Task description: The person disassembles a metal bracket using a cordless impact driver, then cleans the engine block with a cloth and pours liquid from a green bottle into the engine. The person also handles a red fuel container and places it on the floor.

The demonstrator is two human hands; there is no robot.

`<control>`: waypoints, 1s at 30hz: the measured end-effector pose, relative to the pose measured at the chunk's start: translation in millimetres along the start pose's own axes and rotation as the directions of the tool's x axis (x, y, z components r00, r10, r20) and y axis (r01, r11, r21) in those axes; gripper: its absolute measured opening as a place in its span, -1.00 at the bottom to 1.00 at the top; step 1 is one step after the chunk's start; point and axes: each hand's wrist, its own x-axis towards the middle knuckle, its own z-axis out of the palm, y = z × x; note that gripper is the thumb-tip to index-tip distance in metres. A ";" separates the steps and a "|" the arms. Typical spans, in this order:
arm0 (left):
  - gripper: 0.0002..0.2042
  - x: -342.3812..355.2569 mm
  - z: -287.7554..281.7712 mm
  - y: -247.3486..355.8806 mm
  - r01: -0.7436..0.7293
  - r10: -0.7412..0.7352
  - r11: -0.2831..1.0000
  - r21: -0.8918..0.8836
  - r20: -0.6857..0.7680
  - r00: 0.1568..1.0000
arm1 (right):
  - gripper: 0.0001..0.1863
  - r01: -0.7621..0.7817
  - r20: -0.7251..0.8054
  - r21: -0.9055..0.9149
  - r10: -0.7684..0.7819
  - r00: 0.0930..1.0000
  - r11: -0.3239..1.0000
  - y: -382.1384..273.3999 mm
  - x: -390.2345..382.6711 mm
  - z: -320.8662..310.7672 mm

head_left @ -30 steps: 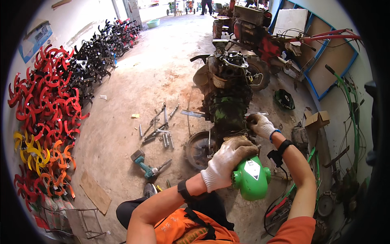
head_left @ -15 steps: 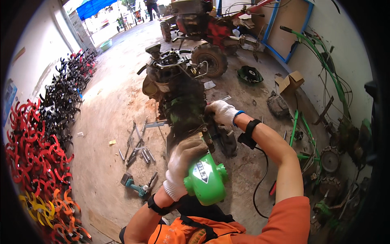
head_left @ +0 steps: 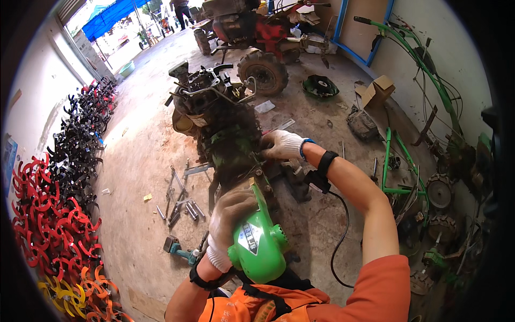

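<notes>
My left hand (head_left: 232,214), in a white knit glove with a dirty palm side, is closed on the flange edge of a bright green metal housing (head_left: 263,263). The rounded housing has a silver diamond label and a toothed boss on each side. It sits at the near end of a dark, greasy walking-tractor engine and gearbox (head_left: 228,145); whether they touch is hidden. Farther up, my gloved right hand (head_left: 283,145) presses against the right side of the machine. Its fingers are curled, and what lies under their tips is hidden.
Metal sockets and bars (head_left: 185,201) lie on the floor left of the machine, near a teal cordless impact wrench (head_left: 185,252). Red tiller blades (head_left: 56,214) heap along the left wall. A red tractor (head_left: 252,37) stands behind; a green handlebar frame (head_left: 429,70) leans right.
The view has shifted slightly. My left hand and the green housing have come a little nearer to me, and my left forearm now covers part of the impact wrench. My right hand stays at the machine's side.
</notes>
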 end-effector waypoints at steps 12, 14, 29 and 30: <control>-0.50 0.0 0.7 -0.3 0.011 -0.011 1.000 -0.009 -0.011 1.000 | -0.56 0.064 -0.036 0.022 -0.063 0.997 0.998 -20.6 -12.0 -2.3; -0.50 -0.8 1.8 -2.8 -0.005 0.004 1.000 -0.029 -0.018 1.000 | -0.56 0.065 -0.114 0.046 -0.060 0.992 0.997 -16.3 -10.8 0.2; -0.52 -4.4 2.6 -3.1 0.021 -0.021 1.000 -0.012 -0.014 1.000 | -0.57 0.025 -0.088 0.026 -0.023 0.996 0.999 2.5 1.5 7.1; -0.51 -4.7 2.8 -3.1 0.013 -0.014 0.999 -0.032 -0.020 1.000 | -0.54 0.032 -0.062 -0.016 -0.033 0.998 0.999 1.3 2.9 7.5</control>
